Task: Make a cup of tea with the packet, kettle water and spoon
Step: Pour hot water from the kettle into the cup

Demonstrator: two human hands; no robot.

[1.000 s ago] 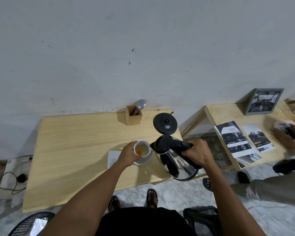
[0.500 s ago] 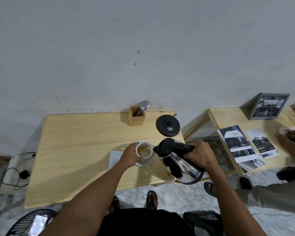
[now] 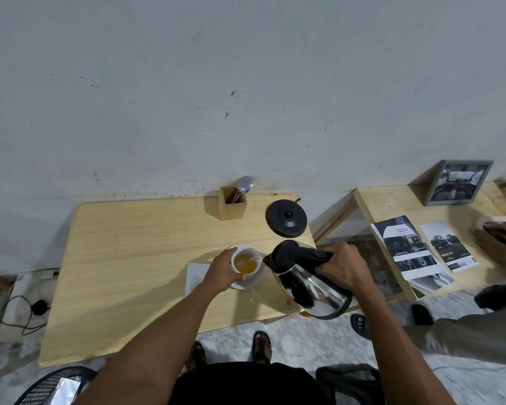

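Note:
A white cup (image 3: 254, 252) holding amber liquid stands on a white saucer (image 3: 250, 283) on the wooden table (image 3: 129, 258). My left hand (image 3: 224, 271) grips the cup's left side. My right hand (image 3: 343, 266) holds the black handle of a steel kettle (image 3: 310, 283), tilted left with its spout at the cup's rim; a thin stream of water runs into the cup. A white packet (image 3: 195, 277) lies flat under my left wrist. Spoons (image 3: 244, 185) stick out of a small wooden holder (image 3: 232, 204) at the back.
The black kettle base (image 3: 287, 218) sits at the table's back right corner. A second table (image 3: 389, 206) to the right carries brochures (image 3: 406, 247) and a framed picture (image 3: 457, 182); another person's hand (image 3: 497, 241) rests there. A power strip with cable (image 3: 27, 305) lies on the floor at left.
The kettle has tipped further toward the cup and water now pours in; the liquid level has risen. My left hand stays on the cup.

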